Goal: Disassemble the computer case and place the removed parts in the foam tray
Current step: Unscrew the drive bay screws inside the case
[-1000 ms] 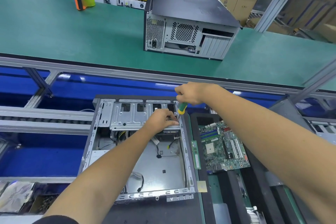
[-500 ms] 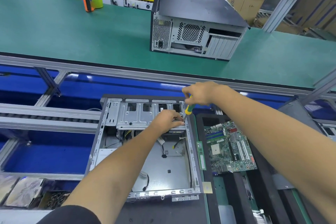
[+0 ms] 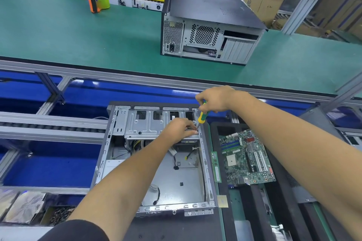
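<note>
Lying open on the bench [image 3: 176, 227], the computer case [image 3: 156, 162] has barely altered over the last second. Beside it, the foam tray [image 3: 221, 129] already holds a motherboard [image 3: 246, 158]. Left hand [image 3: 179, 130] still braces the drive bracket [image 3: 148, 125]; right hand [image 3: 214, 99] keeps gripping the screwdriver [image 3: 201, 116], so a screw seems mid-removal.

We reach both bare forearms up toward the middle of the frame. Our left hand [image 3: 179, 129] lies palm down just below centre, its fingers bent and pointing right, thumb along the lower edge. Our right hand [image 3: 214, 99], slightly above and to the right, has its fingers curled round a handle, the wrist bent downward.
</note>
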The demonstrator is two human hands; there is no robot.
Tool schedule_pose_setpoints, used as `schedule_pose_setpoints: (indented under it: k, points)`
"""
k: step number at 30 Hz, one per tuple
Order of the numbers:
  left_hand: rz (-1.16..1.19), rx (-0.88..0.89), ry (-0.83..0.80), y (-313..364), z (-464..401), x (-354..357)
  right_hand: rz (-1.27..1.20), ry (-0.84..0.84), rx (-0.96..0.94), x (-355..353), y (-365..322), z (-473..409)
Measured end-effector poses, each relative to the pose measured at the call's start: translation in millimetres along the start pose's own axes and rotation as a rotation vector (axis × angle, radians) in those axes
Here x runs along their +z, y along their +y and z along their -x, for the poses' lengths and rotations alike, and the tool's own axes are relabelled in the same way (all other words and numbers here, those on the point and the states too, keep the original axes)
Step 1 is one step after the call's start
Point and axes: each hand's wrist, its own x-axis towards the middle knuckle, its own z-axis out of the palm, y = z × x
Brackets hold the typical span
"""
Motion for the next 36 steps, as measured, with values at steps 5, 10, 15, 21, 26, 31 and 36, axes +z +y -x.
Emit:
schedule_pose_setpoints:
  k: [5,10,15,21,26,31,36]
  points:
    - [-0.01,0.002,-0.008,0.3,-0.1,0.4,-0.009,0.021,0.009,1.6,0.2,-1.9]
    - [0.02,-0.012,0.003,-0.5,-0.3,0.6,-0.038,-0.016,-0.022,-1.5,-2.3,-4.0]
    - [0.019,-0.021,0.016,-1.3,-0.9,0.7,-0.158,-0.055,-0.135,-5.0,-3.9,-3.4]
    - [-0.013,-0.029,0.003,-1.8,-1.3,1.0,0.029,-0.003,-0.05,-2.5,-4.9,-3.8]
    - [-0.023,-0.025,-0.004,-1.2,-1.6,0.6,0.008,0.01,-0.074,-5.5,-4.5,-1.8]
    - [-0.017,-0.04,-0.016,-1.1,-2.5,0.9,-0.036,0.004,-0.051,-4.8,-0.7,0.2]
    - [-0.004,-0.053,-0.019,-1.4,-1.7,1.8,-0.063,0.01,-0.04,-5.4,1.3,1.3]
